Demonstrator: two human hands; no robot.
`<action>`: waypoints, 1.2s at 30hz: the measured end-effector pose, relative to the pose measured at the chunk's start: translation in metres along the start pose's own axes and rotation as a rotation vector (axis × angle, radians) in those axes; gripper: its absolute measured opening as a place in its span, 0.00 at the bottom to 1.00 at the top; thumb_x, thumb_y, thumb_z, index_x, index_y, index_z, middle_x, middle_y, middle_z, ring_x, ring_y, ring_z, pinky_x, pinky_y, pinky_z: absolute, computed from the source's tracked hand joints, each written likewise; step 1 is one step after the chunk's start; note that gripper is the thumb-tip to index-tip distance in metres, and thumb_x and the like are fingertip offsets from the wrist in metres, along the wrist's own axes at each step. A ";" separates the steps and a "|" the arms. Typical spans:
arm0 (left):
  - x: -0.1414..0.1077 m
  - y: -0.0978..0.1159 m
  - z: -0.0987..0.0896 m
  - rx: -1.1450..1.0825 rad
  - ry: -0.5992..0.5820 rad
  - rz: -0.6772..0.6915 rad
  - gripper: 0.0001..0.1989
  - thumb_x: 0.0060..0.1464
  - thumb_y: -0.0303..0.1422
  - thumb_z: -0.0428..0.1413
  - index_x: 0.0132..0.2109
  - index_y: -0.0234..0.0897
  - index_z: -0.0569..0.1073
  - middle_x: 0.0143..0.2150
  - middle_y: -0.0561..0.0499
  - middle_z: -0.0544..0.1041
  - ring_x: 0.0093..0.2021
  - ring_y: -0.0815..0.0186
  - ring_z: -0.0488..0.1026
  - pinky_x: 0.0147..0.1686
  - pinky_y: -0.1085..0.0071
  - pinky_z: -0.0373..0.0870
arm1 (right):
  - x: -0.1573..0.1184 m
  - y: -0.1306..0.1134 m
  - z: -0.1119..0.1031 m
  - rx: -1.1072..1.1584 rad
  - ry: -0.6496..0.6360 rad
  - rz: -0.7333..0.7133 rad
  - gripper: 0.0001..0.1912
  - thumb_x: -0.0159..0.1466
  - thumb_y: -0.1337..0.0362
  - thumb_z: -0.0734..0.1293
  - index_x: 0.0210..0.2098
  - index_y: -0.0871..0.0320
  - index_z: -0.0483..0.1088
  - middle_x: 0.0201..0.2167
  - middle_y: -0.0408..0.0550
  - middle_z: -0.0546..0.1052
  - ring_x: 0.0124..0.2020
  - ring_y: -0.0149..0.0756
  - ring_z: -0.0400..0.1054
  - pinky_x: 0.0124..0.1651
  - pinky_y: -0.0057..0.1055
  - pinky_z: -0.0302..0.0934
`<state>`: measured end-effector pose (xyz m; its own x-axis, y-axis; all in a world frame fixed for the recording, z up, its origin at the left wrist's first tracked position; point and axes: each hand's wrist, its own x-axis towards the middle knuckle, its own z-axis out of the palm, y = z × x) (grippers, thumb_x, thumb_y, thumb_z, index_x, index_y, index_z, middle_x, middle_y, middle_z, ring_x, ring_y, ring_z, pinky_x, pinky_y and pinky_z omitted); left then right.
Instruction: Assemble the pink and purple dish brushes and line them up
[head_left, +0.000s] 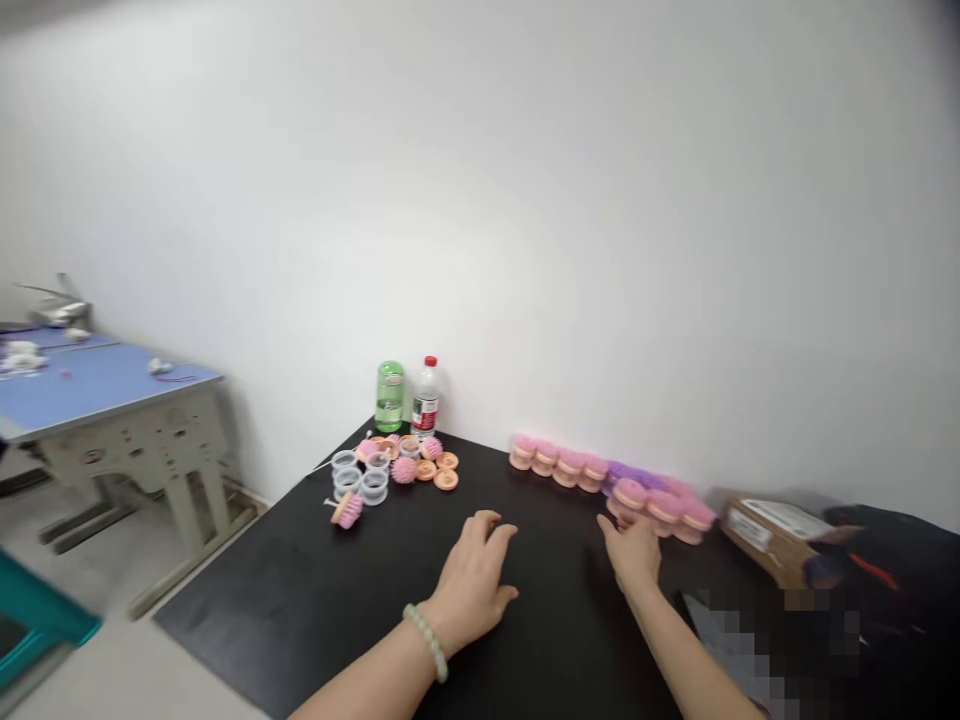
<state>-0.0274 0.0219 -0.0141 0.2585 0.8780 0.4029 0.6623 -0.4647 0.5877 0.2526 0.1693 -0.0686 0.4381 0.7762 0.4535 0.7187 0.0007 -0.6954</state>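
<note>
My left hand (474, 580), with a pale green bead bracelet at the wrist, hovers over the middle of the black table (300, 590), fingers apart and holding nothing. My right hand (634, 550) reaches to a pink and peach round brush (628, 495) at the front of a row on the right; its fingertips are partly hidden against it. Behind run more pink brushes (568, 468) and purple ones (626, 477) along the wall. At the back left lie clear rings (374, 487), peach discs (446, 479), spiky pink pieces (403, 470) and a tilted pink piece (348, 509).
A green bottle (390, 397) and a red-capped bottle (425, 398) stand by the wall. At right are a cardboard box (772, 540) and a black bag (900, 570). A blue table (105, 385) and teal stool (45, 610) are at left.
</note>
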 end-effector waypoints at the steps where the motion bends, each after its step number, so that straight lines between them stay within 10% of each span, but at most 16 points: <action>1: 0.002 -0.002 -0.003 0.058 0.019 -0.023 0.35 0.43 0.24 0.64 0.59 0.44 0.66 0.61 0.42 0.64 0.61 0.49 0.64 0.57 0.54 0.69 | -0.009 -0.003 0.004 0.020 -0.038 0.003 0.24 0.57 0.49 0.63 0.40 0.66 0.69 0.37 0.67 0.77 0.40 0.58 0.73 0.43 0.51 0.65; 10: 0.014 -0.053 -0.071 0.523 0.364 -0.647 0.38 0.49 0.29 0.62 0.65 0.32 0.58 0.71 0.26 0.48 0.71 0.32 0.35 0.59 0.29 0.45 | -0.100 -0.040 0.005 0.147 -0.315 -0.291 0.20 0.52 0.50 0.63 0.39 0.55 0.71 0.41 0.55 0.77 0.44 0.53 0.70 0.49 0.47 0.65; 15: 0.006 -0.069 -0.088 0.572 0.339 -0.838 0.34 0.47 0.31 0.64 0.61 0.32 0.64 0.68 0.23 0.54 0.67 0.27 0.46 0.51 0.30 0.54 | -0.110 -0.042 -0.002 0.134 -0.346 -0.365 0.18 0.55 0.52 0.62 0.39 0.56 0.70 0.41 0.55 0.76 0.46 0.54 0.69 0.51 0.49 0.64; 23: 0.008 -0.029 -0.057 0.434 0.105 -0.570 0.26 0.42 0.34 0.67 0.51 0.38 0.73 0.55 0.35 0.71 0.55 0.40 0.66 0.48 0.44 0.65 | -0.111 -0.041 0.001 0.183 -0.304 -0.374 0.14 0.56 0.56 0.62 0.39 0.54 0.70 0.40 0.54 0.76 0.45 0.54 0.69 0.51 0.51 0.65; 29: 0.004 -0.005 -0.029 0.099 -0.123 -0.143 0.43 0.37 0.26 0.69 0.61 0.47 0.66 0.63 0.46 0.66 0.60 0.53 0.66 0.57 0.62 0.66 | -0.119 -0.056 -0.014 0.221 -0.334 -0.461 0.20 0.59 0.61 0.63 0.51 0.54 0.68 0.50 0.53 0.73 0.53 0.49 0.66 0.55 0.47 0.65; 36: 0.008 -0.014 -0.028 -0.021 -0.087 -0.177 0.35 0.36 0.17 0.62 0.55 0.39 0.70 0.56 0.43 0.68 0.56 0.53 0.68 0.54 0.61 0.65 | -0.121 -0.068 -0.029 0.191 -0.351 -0.487 0.22 0.57 0.70 0.64 0.51 0.55 0.69 0.52 0.53 0.72 0.54 0.49 0.65 0.58 0.48 0.63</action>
<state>-0.0541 0.0320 0.0003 0.2002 0.9523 0.2302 0.6885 -0.3040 0.6585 0.1662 0.0570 -0.0600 -0.1420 0.8189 0.5560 0.6675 0.4940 -0.5571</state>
